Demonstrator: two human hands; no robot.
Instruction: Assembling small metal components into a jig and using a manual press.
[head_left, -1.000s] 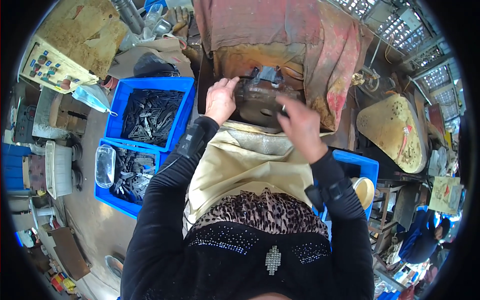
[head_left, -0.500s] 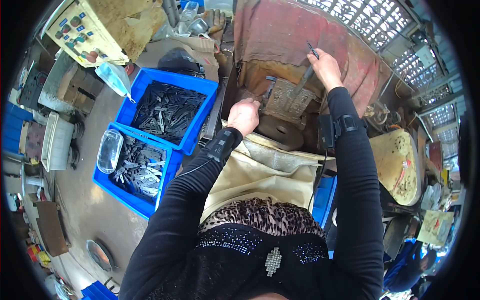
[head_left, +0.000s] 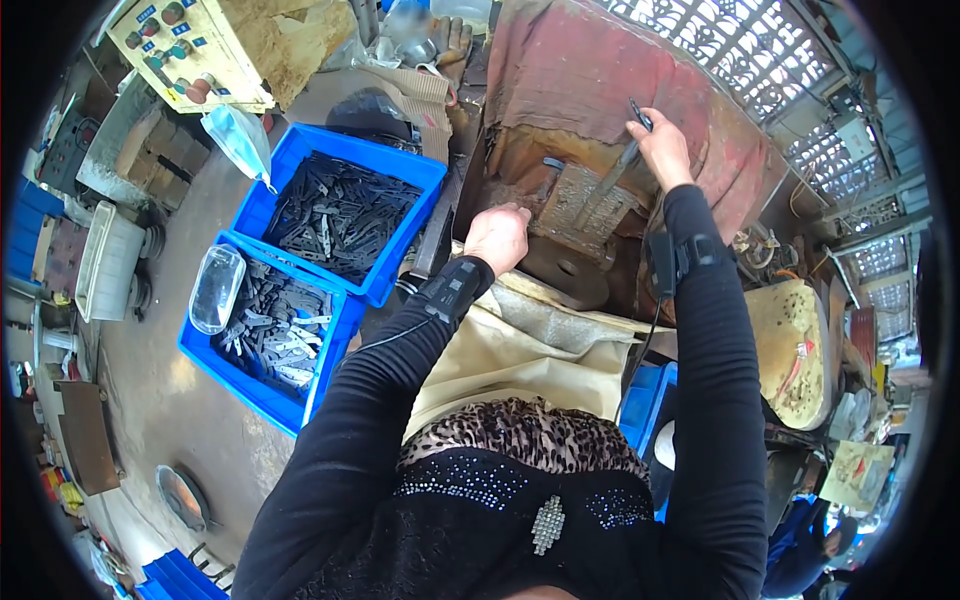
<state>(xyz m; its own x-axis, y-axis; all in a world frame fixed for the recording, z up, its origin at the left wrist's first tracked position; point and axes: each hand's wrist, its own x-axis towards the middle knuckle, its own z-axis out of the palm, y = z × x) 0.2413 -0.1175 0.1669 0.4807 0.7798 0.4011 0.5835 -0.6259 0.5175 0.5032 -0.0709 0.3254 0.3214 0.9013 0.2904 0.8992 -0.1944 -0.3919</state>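
My right hand [head_left: 664, 150] is raised over the right side of the machine, its fingers closed on a slim dark metal piece [head_left: 641, 114] that sticks out past the fingertips. In front of it hangs a reddish cloth cover [head_left: 560, 75]. My left hand [head_left: 498, 237] is closed at the near left of the machine, beside a round dark wheel with a centre hole [head_left: 566, 268]. Its fingertips point away from me, and whatever they hold is hidden. A worn metal block [head_left: 580, 212] with a slanting bar stands between the hands, beyond the wheel.
Left of me, two blue bins [head_left: 437, 190] hold many flat dark metal pieces; a clear plastic container [head_left: 217, 289] rests on the nearer one. Farther left stands a control box with knobs [head_left: 225, 50], a blue mask hanging by it. A pale stained board [head_left: 785, 350] lies right.
The whole view has shifted slightly. Both hands stay close to their earlier places, the right still gripping the slim dark piece.
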